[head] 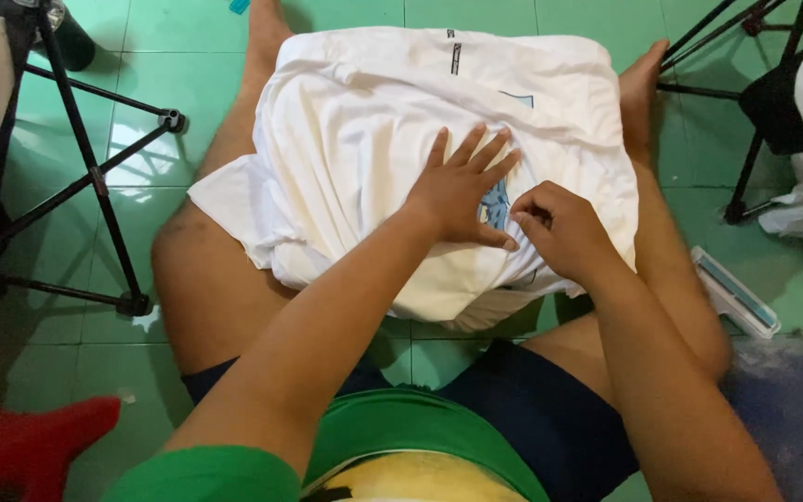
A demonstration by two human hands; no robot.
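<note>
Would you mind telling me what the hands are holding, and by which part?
The right hand pinches the white T-shirt at its blue print; the left hand only presses flat on it.

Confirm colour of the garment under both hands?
White, with a small blue print beside the left hand; the garment shows best in the head view.

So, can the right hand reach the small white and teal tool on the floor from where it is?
Probably yes. The right hand rests pinching the white shirt, and the tool lies on the floor just beyond the right leg, with nothing between them.
</note>
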